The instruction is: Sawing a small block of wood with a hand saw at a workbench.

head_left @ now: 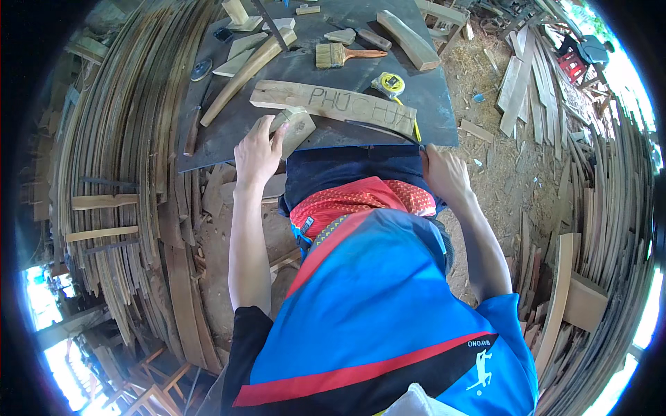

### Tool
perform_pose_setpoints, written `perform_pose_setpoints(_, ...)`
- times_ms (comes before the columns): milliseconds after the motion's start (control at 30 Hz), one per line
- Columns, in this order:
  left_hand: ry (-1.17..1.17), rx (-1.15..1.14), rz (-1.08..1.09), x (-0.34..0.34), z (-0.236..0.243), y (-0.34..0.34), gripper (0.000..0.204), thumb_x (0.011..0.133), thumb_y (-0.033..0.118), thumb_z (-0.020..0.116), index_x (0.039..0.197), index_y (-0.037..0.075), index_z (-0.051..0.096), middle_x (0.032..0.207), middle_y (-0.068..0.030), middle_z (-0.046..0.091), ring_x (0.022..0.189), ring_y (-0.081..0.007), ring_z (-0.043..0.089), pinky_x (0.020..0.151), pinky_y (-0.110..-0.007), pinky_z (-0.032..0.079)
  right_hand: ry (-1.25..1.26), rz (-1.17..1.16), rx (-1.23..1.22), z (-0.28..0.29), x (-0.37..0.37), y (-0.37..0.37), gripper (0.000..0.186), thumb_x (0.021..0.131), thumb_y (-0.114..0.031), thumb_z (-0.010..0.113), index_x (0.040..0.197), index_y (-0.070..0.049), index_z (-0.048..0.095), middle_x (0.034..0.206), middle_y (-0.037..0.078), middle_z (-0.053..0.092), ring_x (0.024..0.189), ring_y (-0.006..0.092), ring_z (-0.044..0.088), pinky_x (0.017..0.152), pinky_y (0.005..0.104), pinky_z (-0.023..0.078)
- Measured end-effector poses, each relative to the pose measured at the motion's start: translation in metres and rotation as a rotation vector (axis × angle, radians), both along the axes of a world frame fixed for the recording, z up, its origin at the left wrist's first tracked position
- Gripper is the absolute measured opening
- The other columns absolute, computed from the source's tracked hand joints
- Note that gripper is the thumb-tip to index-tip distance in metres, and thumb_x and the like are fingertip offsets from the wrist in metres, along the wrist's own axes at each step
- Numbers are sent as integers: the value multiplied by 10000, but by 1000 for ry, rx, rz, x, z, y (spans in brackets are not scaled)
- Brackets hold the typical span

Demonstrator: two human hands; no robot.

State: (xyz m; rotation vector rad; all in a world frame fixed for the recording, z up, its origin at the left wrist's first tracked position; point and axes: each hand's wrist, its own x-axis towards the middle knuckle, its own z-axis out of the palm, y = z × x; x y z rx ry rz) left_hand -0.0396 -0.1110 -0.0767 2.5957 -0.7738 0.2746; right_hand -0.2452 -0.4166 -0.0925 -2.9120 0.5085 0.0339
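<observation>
At the near edge of the dark table, my left hand [257, 154] grips a small pale wood block [298, 132], fingers on its far left side. My right hand [447, 175] is closed at the table's right corner, around the near end of a thin dark curved tool, file-like in shape [381, 129]; its grip is mostly hidden. Just beyond lies a flat wooden board [291, 97] with hand-drawn letters, partly behind the block. A yellow tape measure [391, 84] rests past the board's right end, its yellow blade drawn out toward me.
Farther back on the table [236, 149] are a paintbrush [347, 55], a long curved wood piece [250, 76], a thick wood piece [408, 40] and a round disc [201, 70]. Stacked planks [132, 139] stand at left, with more boards [520, 83] at right.
</observation>
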Motion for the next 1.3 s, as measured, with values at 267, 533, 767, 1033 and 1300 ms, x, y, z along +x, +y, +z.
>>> perform_pose_setpoints(267, -61, -41, -22, -3, -5, -11, 300, 956, 344, 566, 1120, 94, 589, 1026, -110, 680, 879, -345, 672, 711, -458, 533, -29, -114, -10, -4, 21, -12, 328, 995, -309, 454, 891, -21, 571, 728, 247, 651, 707, 441, 659, 662, 547, 519)
perform_pose_setpoints(533, -23, -44, -5, -2, 2, -39, 328, 932, 376, 595, 1112, 102, 602, 995, -116, 691, 883, -345, 676, 725, -455, 539, -107, -165, 0, -21, 51, -22, 347, 993, -328, 444, 904, -22, 582, 751, 256, 656, 736, 448, 659, 683, 542, 522)
perform_pose_setpoints(767, -9, -65, 17, 2, -8, -54, 349, 923, 390, 599, 1121, 102, 587, 1013, -126, 684, 880, -355, 677, 704, -485, 536, -64, 35, 226, -7, 39, 33, 347, 991, -314, 453, 886, -7, 575, 719, 277, 633, 718, 477, 633, 680, 575, 498)
perform_pose_setpoints(1033, 47, 117, 7, -9, 9, -60, 379, 960, 422, 520, 1087, 67, 561, 999, -148, 675, 883, -369, 681, 708, -518, 526, -272, 165, 216, 35, 57, 90, 268, 983, -254, 476, 870, -14, 510, 594, 225, 601, 556, 419, 613, 534, 534, 489)
perform_pose_setpoints(1300, 100, 282, -6, -5, 15, -62, 377, 976, 427, 477, 1040, 64, 558, 911, -174, 691, 856, -361, 695, 719, -513, 518, -190, 186, 179, 33, 81, 105, 250, 977, -227, 478, 877, -1, 514, 579, 227, 597, 540, 426, 609, 521, 539, 481)
